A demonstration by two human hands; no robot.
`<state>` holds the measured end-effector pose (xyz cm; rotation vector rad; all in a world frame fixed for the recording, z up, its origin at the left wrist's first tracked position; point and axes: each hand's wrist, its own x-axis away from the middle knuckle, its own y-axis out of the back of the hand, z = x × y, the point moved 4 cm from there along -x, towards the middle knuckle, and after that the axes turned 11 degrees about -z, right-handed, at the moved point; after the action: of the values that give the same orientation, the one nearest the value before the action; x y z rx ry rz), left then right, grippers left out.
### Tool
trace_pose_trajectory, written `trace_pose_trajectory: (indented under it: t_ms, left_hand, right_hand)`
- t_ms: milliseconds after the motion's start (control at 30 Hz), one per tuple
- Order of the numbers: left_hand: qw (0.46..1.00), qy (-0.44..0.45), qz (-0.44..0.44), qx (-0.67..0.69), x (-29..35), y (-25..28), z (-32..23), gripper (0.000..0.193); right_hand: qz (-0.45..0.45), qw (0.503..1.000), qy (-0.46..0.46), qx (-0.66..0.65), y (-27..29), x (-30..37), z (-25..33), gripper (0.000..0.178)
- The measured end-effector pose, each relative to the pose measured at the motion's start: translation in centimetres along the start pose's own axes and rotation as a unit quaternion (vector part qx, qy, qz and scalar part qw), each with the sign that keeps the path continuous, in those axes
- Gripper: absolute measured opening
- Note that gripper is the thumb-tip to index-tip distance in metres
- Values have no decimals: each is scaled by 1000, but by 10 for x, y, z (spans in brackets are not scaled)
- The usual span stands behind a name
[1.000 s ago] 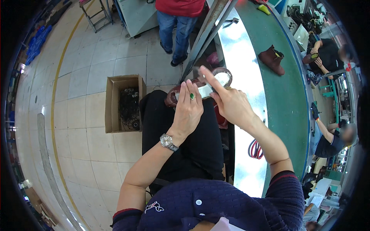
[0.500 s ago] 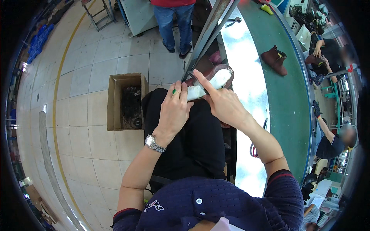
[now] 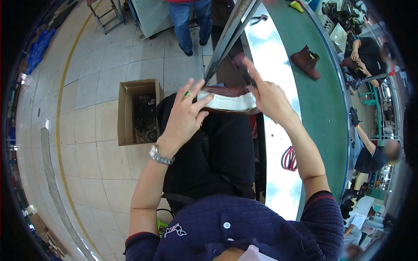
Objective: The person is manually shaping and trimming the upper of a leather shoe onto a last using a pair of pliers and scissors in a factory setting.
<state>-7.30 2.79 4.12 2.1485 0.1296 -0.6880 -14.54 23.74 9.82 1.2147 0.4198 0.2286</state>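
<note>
A brown boot (image 3: 226, 91) lies sideways above my lap, its white underside (image 3: 230, 103) turned toward me. My left hand (image 3: 185, 113) holds the left end, with fingertips on the white part and the other fingers raised. At the opposite end, my right hand (image 3: 272, 100) closes on the boot, index finger stretched out; that end is slightly blurred and the thumb is hidden. Beneath the boot are my black trousers (image 3: 207, 156).
An open cardboard box (image 3: 123, 115) with dark scraps stands left on the floor. A metal post (image 3: 224, 45) rises just beyond the boot. On the right, a pale metal ledge (image 3: 278, 193) bears red-and-black handled scissors (image 3: 289, 159); another brown boot (image 3: 306, 63) lies on a green belt (image 3: 324, 130).
The boot has turned from slanting up and right to nearly level, showing its white underside from the side. My right hand has shifted right, my hands now farther apart.
</note>
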Motion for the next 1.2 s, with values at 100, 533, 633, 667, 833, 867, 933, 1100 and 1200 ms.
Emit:
trace_pose_trajectory:
  t_ms: [100, 533, 633, 667, 833, 867, 933, 1100, 1200]
  left_hand:
    - [987, 137, -42, 74, 25, 13, -15, 82]
    - [942, 322, -57, 75, 88, 33, -3, 34]
    - [951, 293, -79, 60, 94, 28, -17, 27]
    - [956, 276, -96, 37, 94, 27, -22, 25]
    - [965, 260, -21, -17, 96, 17, -24, 34]
    - [912, 347, -27, 218, 100, 8, -17, 43]
    - [608, 480, 43, 631, 103, -4, -9, 70]
    - [410, 497, 19, 765, 69, -34, 10, 65]
    - [449, 496, 2, 743, 60, -36, 2, 70]
  right_hand:
    - [157, 987, -14, -25, 4, 33, 15, 73]
    - [347, 923, 76, -149, -3, 47, 99, 55]
    - [350, 920, 147, -98, -4, 43, 109, 59]
    - [353, 920, 142, -98, -3, 43, 112, 59]
    - [337, 926, 140, -93, -11, 48, 103, 68]
    - [339, 926, 140, -92, -12, 52, 100, 68]
    - [319, 934, 130, -96, -13, 60, 96, 71]
    - [317, 936, 118, -95, -19, 65, 92, 72]
    - [293, 938, 137, -124, -18, 58, 82, 71]
